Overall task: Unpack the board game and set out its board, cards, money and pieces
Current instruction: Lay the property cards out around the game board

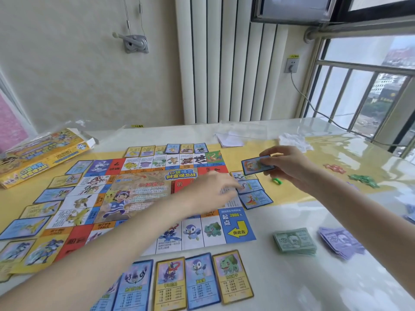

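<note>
Board (139, 194) lies unfolded and flat on the counter (314, 277), a glossy pale surface with a yellow cloth under its clear cover. We see the counter pushed against a cream wall with a white ribbed radiator (224, 63), and a barred window (363, 97) on the right looking out on buildings. The board's long axis runs left to right across our view, and its blue start corner with the yellow arrow (239, 231) sits at the near right, the arrow pointing left. Cards line its edges: a row along the far side (166, 150), a row on the left (54, 195), four near us (199, 281), and three at the right edge (252, 191). Our left hand (215, 187) reaches over the board's right side with fingers stretched flat toward those right-edge cards, though motion blur hides whether they touch. Our right hand (289, 164) pinches a blue-bordered card (257, 166) above the counter, just beyond the board's far right corner. A green money stack (294, 241) and a purple money stack (339, 243) lie right of the board. The yellow game box (42, 153) rests far left.
</note>
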Demonstrator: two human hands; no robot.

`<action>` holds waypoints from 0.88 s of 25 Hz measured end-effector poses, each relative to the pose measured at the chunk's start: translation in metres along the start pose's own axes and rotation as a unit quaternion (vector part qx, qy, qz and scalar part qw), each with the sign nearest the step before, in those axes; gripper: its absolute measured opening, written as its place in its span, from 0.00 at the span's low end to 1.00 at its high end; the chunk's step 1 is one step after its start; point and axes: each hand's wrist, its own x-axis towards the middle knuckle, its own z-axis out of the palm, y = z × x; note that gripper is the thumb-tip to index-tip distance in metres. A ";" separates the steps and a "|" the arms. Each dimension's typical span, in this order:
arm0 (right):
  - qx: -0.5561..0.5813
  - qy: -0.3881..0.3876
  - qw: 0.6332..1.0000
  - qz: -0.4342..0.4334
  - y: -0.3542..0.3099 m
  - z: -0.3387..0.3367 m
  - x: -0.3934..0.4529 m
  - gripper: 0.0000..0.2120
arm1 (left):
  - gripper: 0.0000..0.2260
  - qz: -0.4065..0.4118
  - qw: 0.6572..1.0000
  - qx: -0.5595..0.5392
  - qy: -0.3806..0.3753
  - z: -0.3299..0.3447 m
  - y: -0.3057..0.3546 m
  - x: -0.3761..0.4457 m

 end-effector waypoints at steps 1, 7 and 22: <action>0.016 0.010 1.000 -0.001 0.001 -0.001 -0.001 0.02 | 0.18 0.027 0.998 0.043 -0.036 0.009 0.006 0.001; 0.037 -0.004 0.999 -0.007 0.001 -0.001 -0.010 0.03 | 0.21 0.033 0.988 0.105 -0.110 0.027 0.009 0.007; 0.029 -0.129 0.983 -0.130 -0.041 0.094 -0.029 0.08 | 0.06 -0.233 0.861 -0.394 0.221 -0.038 -0.034 -0.051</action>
